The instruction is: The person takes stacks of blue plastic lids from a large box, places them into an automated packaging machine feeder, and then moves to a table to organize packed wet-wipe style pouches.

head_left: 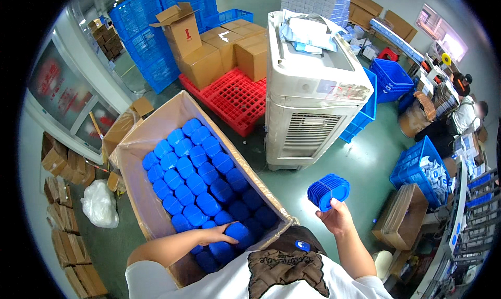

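A large open cardboard box (136, 194) in front of me, lined with clear film, holds rows of blue rounded plastic stacks (197, 184). My left hand (215, 236) reaches into its near end, fingers and thumb closed around one blue stack (240, 233); part of the grip is hidden. My right hand (336, 218) is raised outside the box, to its right. It grips a tied stack of thin blue plastic trays (329, 190), held on its side with the rims fanned toward the left.
A white air cooler (308, 106) stands beyond the box, with packets on top. Behind are a red pallet (229, 102), cartons (203, 64) and blue crates (146, 43). Right: a crate of packets (424, 168), an open carton (404, 215) and another person (466, 116).
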`<state>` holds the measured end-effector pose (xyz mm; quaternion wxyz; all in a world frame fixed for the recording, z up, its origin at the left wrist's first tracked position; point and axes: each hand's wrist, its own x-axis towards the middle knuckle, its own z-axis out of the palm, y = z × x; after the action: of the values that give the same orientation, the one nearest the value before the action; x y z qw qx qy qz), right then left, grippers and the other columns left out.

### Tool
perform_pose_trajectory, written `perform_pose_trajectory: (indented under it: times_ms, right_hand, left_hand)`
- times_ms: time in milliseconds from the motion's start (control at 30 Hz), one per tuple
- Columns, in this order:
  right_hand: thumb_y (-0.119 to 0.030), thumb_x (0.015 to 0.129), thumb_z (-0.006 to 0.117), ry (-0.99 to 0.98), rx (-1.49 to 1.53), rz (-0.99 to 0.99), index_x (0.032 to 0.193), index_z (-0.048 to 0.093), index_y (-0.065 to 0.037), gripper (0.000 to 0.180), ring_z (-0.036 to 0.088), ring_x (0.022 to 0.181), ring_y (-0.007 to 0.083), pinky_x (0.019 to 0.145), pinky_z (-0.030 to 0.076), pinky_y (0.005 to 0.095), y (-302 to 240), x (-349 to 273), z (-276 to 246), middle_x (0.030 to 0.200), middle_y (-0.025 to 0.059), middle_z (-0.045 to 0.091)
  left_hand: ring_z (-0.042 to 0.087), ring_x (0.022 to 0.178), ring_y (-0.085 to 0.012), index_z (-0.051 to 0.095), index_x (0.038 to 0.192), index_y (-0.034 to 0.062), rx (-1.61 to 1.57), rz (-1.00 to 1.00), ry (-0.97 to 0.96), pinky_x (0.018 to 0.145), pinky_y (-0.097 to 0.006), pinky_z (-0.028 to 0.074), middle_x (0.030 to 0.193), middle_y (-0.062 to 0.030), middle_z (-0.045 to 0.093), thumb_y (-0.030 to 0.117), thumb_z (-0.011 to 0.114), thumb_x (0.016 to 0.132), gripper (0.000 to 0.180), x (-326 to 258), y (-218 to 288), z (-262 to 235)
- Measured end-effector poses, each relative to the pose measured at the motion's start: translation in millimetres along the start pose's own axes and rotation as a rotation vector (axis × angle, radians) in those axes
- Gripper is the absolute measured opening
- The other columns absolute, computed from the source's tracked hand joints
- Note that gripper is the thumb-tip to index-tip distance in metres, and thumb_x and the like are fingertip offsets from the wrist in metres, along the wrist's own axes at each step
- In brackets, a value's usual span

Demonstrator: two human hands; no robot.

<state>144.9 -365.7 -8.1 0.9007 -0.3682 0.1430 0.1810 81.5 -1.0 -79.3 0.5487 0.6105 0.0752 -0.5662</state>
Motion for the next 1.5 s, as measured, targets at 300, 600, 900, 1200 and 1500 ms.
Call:
perform_pose_trajectory:
  times_ms: [300, 600, 900, 1200, 1500]
  right_hand:
    - [-0.022, 0.071, 0.070, -0.003, -0.011, 0.003, 0.114, 0.046, -0.008, 0.051, 0.061, 0.081, 0.0187, 0.066, 0.055, 0.0343, 5.2, 0.2, 5.4, 0.097, 0.0065, 0.059]
    - [-0.024, 0.070, 0.072, 0.013, -0.044, 0.034, 0.115, 0.046, -0.012, 0.053, 0.058, 0.085, 0.0167, 0.067, 0.053, 0.0331, 2.2, -4.5, 5.0, 0.098, 0.0038, 0.057]
    - [-0.025, 0.074, 0.069, -0.054, -0.047, 0.026, 0.123, 0.042, -0.014, 0.058, 0.051, 0.102, 0.0175, 0.086, 0.044, 0.0374, -40.0, -5.8, -35.7, 0.116, 0.0028, 0.051]
    - [-0.021, 0.078, 0.063, -0.015, -0.021, -0.283, 0.127, 0.034, -0.009, 0.058, 0.048, 0.111, 0.0220, 0.093, 0.041, 0.0389, -150.5, -23.3, -150.3, 0.121, 0.0089, 0.047]
    - [-0.023, 0.074, 0.066, 0.163, -0.916, -0.904, 0.113, 0.040, -0.005, 0.050, 0.049, 0.096, 0.0183, 0.082, 0.041, 0.0316, -290.7, -96.7, -228.7, 0.103, 0.0088, 0.050]
  left_hand:
    - [0.030, 0.126, -0.0338, 0.023, 0.136, 0.0044, 0.493, 0.230, 0.351, 0.104, -0.037, 0.025, 0.137, -0.0219, 0.028, 0.050, 0.058, 0.078, 0.082, -0.9, -29.0, 21.0]
    - [0.052, 0.105, -0.0334, 0.038, 0.126, 0.0025, 0.621, 0.278, 0.502, 0.089, -0.038, 0.042, 0.114, -0.0244, 0.052, 0.050, 0.070, 0.067, 0.081, -2.2, -26.3, 25.8]
    - [0.053, 0.105, -0.0324, 0.041, 0.126, 0.0047, -0.579, 0.288, 0.346, 0.090, -0.049, 0.043, 0.118, -0.0148, 0.053, 0.007, 0.064, 0.072, 0.059, -53.6, -13.0, -66.8]
    - [0.060, 0.082, -0.0323, 0.043, 0.120, 0.0031, -0.466, 0.856, 0.347, 0.069, -0.050, 0.052, 0.096, -0.0177, 0.058, 0.032, 0.072, 0.063, 0.071, 7.7, 207.8, 36.2]
    - [0.055, 0.094, -0.0314, 0.027, 0.136, 0.0215, -0.320, 0.489, -0.349, 0.073, -0.048, 0.049, 0.120, -0.0142, 0.047, 0.035, 0.066, 0.070, 0.078, 237.4, 395.7, 273.5]
